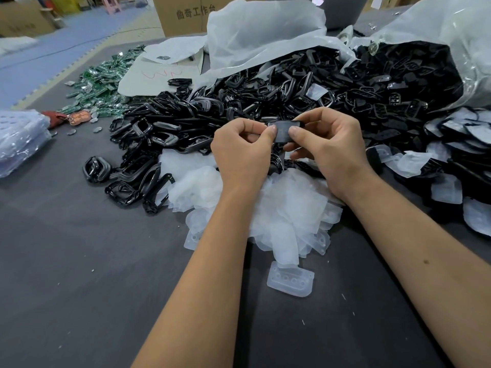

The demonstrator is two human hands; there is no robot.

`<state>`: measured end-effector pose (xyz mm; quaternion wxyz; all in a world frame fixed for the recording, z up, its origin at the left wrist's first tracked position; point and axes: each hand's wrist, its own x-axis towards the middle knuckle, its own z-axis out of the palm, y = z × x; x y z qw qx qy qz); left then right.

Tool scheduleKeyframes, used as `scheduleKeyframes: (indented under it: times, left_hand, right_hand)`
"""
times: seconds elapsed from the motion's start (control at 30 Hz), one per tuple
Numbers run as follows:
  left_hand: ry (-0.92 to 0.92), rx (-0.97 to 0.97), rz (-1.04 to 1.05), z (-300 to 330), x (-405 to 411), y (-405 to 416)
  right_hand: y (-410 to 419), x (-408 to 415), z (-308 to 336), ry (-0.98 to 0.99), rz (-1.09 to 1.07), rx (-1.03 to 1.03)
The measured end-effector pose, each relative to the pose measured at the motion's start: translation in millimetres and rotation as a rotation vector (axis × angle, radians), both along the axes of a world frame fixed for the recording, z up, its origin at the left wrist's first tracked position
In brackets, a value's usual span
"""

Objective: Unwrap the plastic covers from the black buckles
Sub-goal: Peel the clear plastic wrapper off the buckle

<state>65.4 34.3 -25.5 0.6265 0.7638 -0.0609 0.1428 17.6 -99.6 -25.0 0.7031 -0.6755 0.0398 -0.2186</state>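
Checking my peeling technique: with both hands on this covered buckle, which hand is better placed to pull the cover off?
Probably the left hand: its thumb pinches the plastic cover's edge, while the right hand grips the black buckle from behind, steadying it.

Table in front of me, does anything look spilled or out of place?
Yes. Black buckles spill from a torn white bag across the table, and one loose plastic cover lies apart from the cover pile.

Soft, even indoor light is falling from above, casting faint shadows. Glare is showing on the clear plastic bag (467,57). Edges are bending from the wide lens; the background is looking slightly blurred.
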Motion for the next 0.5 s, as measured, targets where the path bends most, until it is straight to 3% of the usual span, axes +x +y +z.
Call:
scheduleKeyframes:
  times: [0.5]
  left_hand:
    - [0.062,-0.089,-0.019,-2.1,-0.5,2.7]
  right_hand:
    - [-1.5,1.0,-0.6,0.026,-0.008,0.0]
